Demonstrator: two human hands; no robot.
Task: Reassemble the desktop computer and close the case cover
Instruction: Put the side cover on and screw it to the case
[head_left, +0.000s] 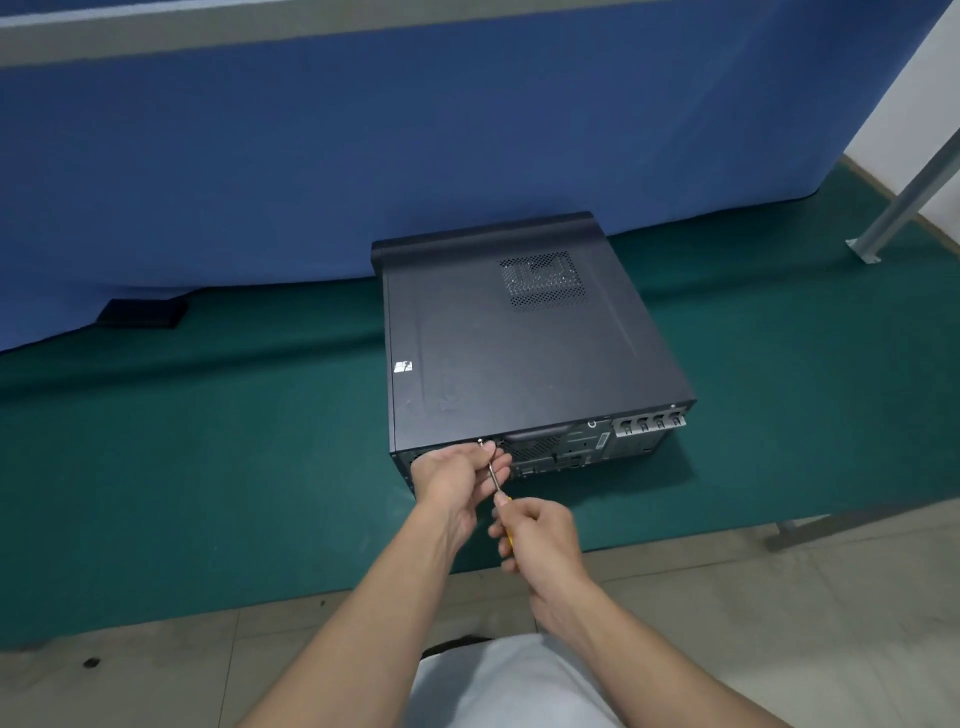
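Observation:
A dark grey desktop computer case (519, 343) lies flat on the green mat, its cover on top and its rear panel facing me. A small silver screw (480, 442) sits at the rear panel's upper left edge. My right hand (540, 540) grips the yellow handle of a screwdriver (496, 480), whose metal shaft points up at the screw. My left hand (452, 480) pinches the shaft close to the tip, right against the rear panel.
The green mat (208, 467) covers a low platform with a pale tiled floor in front. A blue cloth backdrop (363, 156) hangs behind the case. A black flat object (143, 313) lies at the back left. A grey metal strut (904, 202) slants at the right.

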